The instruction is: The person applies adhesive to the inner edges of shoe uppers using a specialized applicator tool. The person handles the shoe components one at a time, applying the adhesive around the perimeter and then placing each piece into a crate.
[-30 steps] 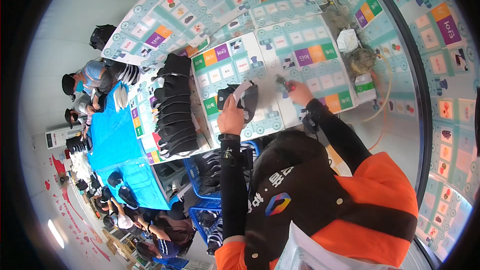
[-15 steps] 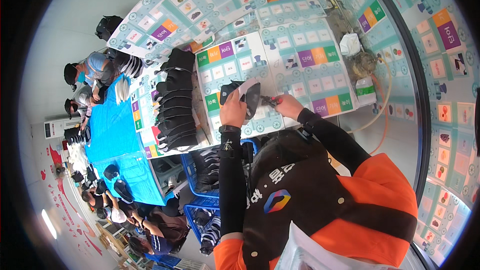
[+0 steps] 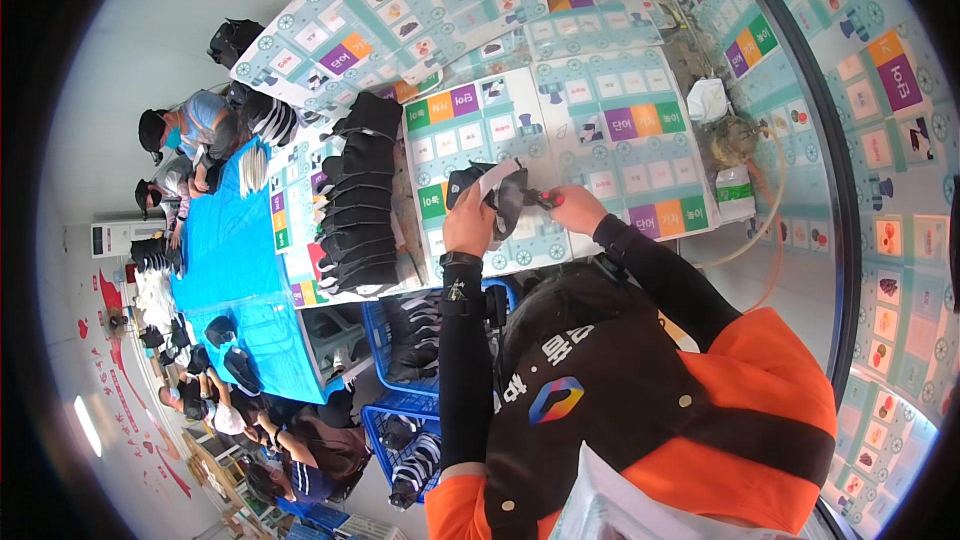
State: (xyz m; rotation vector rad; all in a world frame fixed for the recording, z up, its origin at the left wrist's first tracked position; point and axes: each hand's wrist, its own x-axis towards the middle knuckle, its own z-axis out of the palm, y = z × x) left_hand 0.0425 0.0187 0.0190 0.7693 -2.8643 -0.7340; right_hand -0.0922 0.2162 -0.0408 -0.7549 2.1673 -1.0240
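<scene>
My left hand point(image 3: 468, 227) is closed on a black cap point(image 3: 512, 208) above the printed tabletop. A pale strip point(image 3: 497, 176) runs across the cap beside my fingers. From the other side my right hand point(image 3: 578, 213) grips a small red-and-black hand tool point(image 3: 545, 199). Its dark tip meets or nearly meets the cap's edge; which of the two I cannot tell. The tool's exact kind is too small to make out. To the left of my hands, a long row of stacked black caps point(image 3: 358, 205) lies on the table.
Blue crates point(image 3: 440, 380) holding more caps stand below the table's near edge. A blue-covered table point(image 3: 230, 260) is at the left, with several people around it. Thin hoses point(image 3: 783, 190) hang at the right, near a white-and-green package point(image 3: 734, 190). Large printed sheets point(image 3: 400, 15) lean at the back.
The whole view has shifted slightly. The cap has turned a little in my left hand, and the tool stays close to its edge.
</scene>
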